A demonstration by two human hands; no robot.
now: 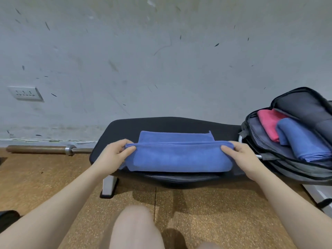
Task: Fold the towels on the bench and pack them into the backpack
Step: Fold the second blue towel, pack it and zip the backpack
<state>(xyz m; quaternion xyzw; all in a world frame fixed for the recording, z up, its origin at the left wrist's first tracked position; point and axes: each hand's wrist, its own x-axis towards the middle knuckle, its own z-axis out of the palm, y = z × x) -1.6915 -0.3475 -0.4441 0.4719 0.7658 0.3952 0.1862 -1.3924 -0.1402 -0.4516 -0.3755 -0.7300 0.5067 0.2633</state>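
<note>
While both hands pinch the near fold, the towel point(177, 157) lies across the bench point(161, 125) at the middle of the head view, its long side running from 9 to 3 o'clock. The left hand point(115, 155) grips the corner at 9 o'clock and the right hand point(242, 156) the one at 3 o'clock, thumbs on top, fingers curled under the doubled edge. That grip at both ends likely keeps the layers square as the near part goes over the far strip, which shows at 12 o'clock of the fold. At 3 o'clock the backpack point(265, 159) lies unzipped on the bench end, mouth toward the person, probably for short reaches. Inside it sit a pink towel point(267, 121) and a blue one point(303, 141), already folded.
</note>
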